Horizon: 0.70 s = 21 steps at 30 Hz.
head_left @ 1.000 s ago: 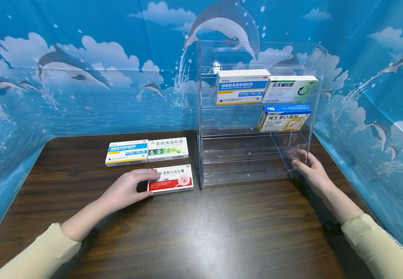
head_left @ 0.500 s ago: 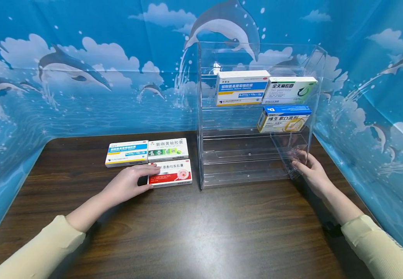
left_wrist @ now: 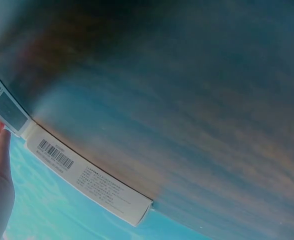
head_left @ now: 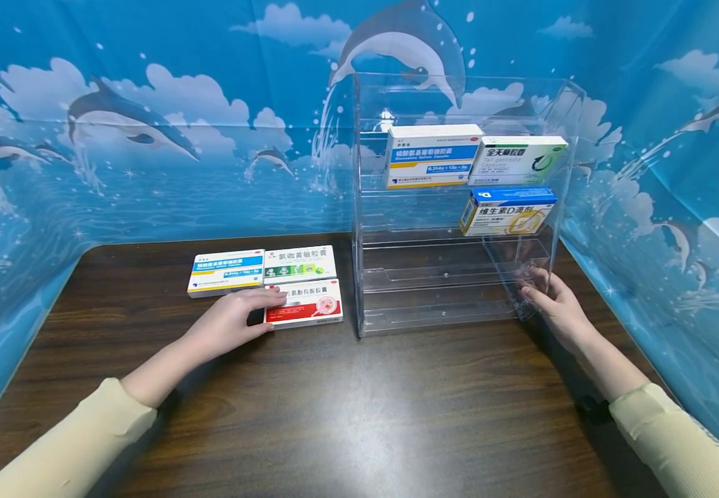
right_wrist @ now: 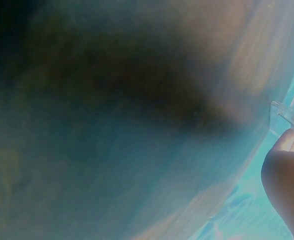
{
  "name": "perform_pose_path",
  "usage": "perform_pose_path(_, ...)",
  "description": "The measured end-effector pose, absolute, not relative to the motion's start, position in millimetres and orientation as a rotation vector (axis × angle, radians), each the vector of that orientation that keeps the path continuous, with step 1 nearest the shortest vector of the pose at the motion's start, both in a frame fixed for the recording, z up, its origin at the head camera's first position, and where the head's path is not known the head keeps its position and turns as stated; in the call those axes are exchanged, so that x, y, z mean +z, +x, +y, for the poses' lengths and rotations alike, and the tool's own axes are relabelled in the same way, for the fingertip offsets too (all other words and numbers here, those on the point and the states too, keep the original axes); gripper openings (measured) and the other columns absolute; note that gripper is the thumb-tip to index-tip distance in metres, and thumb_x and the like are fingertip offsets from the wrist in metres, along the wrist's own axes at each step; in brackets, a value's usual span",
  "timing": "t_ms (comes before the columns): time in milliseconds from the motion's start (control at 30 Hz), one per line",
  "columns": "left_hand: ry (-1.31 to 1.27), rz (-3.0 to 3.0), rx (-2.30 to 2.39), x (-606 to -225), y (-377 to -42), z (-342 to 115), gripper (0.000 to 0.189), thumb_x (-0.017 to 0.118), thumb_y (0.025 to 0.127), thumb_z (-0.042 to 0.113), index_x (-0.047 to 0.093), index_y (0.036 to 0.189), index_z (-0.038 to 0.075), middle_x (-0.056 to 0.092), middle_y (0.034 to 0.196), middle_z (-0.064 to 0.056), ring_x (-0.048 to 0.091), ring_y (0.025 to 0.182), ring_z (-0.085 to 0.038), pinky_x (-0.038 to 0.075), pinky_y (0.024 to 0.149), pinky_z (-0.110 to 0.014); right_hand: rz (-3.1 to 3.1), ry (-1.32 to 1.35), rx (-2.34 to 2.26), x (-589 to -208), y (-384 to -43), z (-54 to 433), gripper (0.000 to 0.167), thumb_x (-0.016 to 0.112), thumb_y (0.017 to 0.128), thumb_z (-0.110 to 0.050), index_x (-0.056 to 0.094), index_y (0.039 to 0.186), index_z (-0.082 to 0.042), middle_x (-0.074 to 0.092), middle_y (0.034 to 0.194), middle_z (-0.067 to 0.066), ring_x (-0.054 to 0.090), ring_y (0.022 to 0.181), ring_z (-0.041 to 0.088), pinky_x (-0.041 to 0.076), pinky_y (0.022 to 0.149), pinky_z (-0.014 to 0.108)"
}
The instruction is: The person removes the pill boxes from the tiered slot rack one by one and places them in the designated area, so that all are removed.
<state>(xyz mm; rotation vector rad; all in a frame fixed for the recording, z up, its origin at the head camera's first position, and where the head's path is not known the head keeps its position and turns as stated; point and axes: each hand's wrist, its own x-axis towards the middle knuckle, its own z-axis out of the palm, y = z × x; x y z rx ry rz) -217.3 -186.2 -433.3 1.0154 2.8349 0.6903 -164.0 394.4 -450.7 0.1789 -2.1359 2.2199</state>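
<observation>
On the table lies a red-and-white medicine box, its left end held between the fingers and thumb of my left hand. Directly behind it is a white-and-green medicine box, its near edge against the red one. A blue, white and yellow medicine box lies to the left of that. My right hand grips the lower right side of a clear acrylic display rack. At the left wrist view's edge are the fingers beside printed box sides.
Higher up in the rack stand a blue-and-white medicine box, a white-and-green capsule box and, one tier lower, a vitamin D box. A dolphin-print cloth encloses the dark wooden table.
My left hand has slid the red-and-white medicine box away from me, up against the white-and-green one behind it. The right hand keeps its place on the rack.
</observation>
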Motion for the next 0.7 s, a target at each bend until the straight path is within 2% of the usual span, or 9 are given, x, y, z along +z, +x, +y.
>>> perform_pose_path(700, 1.015, 2.822, 0.696, -432.2, -222.3, -186.7, 0.052, 0.085, 0.088, 0.006, 0.07, 0.138, 0.002, 0.07, 0.142, -0.018, 0.064, 0.134, -0.04, 0.052, 0.112, -0.059, -2.152, 0.173, 2.217, -450.5, -164.6, 394.8, 0.033, 0.05, 0.109, 0.005, 0.056, 0.129, -0.02, 0.073, 0.123, -0.018, 0.068, 0.114, -0.005, 0.053, 0.097, 0.008)
